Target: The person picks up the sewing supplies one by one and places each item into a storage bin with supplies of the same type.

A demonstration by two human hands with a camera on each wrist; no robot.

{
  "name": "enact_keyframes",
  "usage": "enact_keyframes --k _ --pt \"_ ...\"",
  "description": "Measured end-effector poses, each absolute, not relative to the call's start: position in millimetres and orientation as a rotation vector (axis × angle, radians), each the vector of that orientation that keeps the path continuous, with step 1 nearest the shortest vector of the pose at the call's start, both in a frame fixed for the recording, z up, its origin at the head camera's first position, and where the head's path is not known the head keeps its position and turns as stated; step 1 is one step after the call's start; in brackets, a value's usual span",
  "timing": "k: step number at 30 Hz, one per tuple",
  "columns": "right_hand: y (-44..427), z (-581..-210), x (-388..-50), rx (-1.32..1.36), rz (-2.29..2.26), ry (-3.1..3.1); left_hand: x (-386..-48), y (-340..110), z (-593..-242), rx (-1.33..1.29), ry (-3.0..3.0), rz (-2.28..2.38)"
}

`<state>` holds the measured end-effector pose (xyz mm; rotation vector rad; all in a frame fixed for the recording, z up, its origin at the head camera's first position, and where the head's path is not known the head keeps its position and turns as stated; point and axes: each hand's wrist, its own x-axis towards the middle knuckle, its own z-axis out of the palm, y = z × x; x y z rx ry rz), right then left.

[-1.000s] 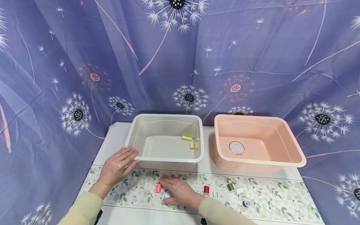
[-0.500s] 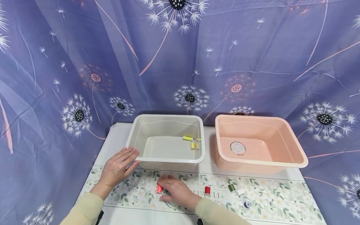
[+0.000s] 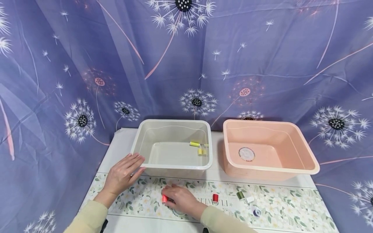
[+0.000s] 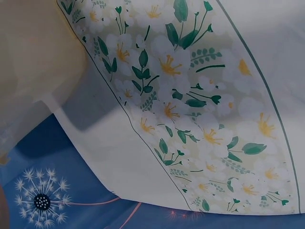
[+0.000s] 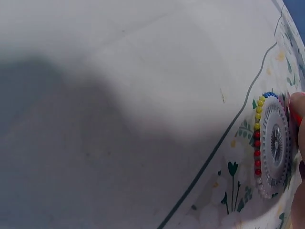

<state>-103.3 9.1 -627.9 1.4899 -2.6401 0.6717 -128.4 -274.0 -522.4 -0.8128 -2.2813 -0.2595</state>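
grey tub (image 3: 175, 167), one; at its rim, one straight-fingered left hand (image 3: 123, 173); before it, one right hand (image 3: 182, 199) pinching one coral spool (image 3: 164, 198).

Looks like a curtained-off indoor corner, enclosed by dandelion-print fabric (image 3: 175, 87) behind and on both sides of the counter (image 3: 217, 158), with a floral-print cover (image 3: 291, 208) on top.

Head view faces forward-down; close wrist views share tablecloth (image 4: 190, 124)
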Motion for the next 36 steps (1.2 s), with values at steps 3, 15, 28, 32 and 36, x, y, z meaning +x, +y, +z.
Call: enact_keyframes --k 3,15,28,32,36 --pt "11 -627 -101 1.515 0.633 -2.649 -129 -273 -522 -0.815 -2.273 -0.257" --pt "20 -608 -92 1.579 0.583 -2.612 -129 -273 -522 -0.812 -2.262 -0.255" --pt "30 -573 -87 1.725 0.583 -2.429 -126 -275 -524 -0.803 -2.272 -0.268" --pt "33 -562 -89 1.742 0.58 -2.378 -126 -275 -524 -0.799 -2.279 -0.259" --pt "37 -551 -89 1.758 0.572 -2.334 -127 -274 -523 -0.794 -2.283 -0.253"
